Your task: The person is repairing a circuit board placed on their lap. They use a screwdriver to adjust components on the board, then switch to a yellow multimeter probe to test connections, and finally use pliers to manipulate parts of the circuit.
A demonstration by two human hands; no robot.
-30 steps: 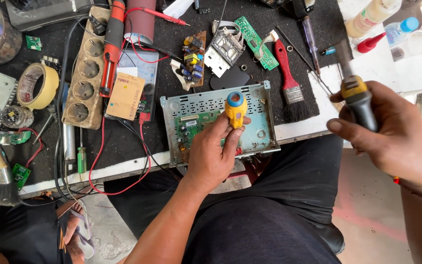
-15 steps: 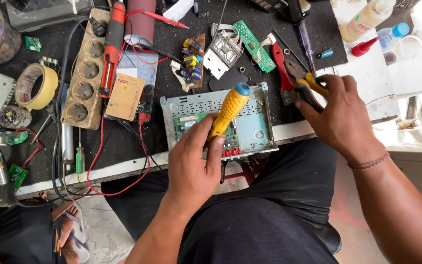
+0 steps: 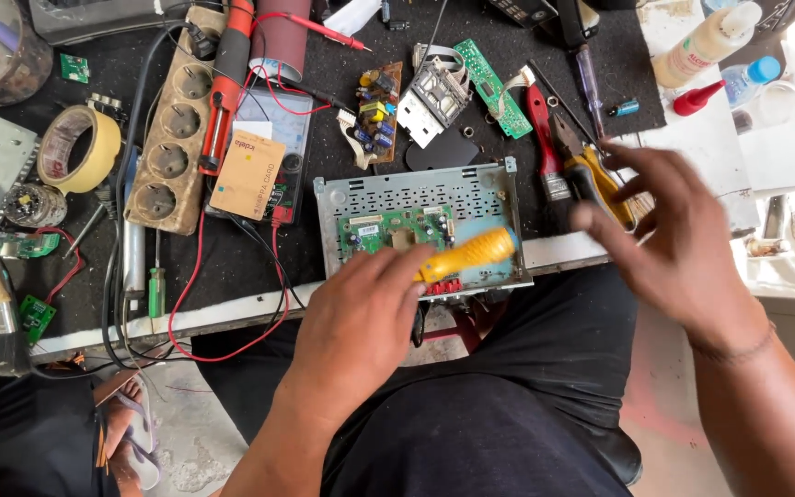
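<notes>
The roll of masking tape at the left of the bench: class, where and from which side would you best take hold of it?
Probably from straight above. The roll of masking tape lies flat with its open core facing up, so fingers can hook inside the core and pinch the ring's wall. Its left rim is the freer side; the wooden socket strip lies close on its right.

Soft, even daylight falls across the dark counter, leaving only faint shadows beneath the tools. The upper right corner blows out to near white around the plastic bottles. The right hand is smeared by motion blur, while the left hand and green circuit board stay sharp.
</notes>
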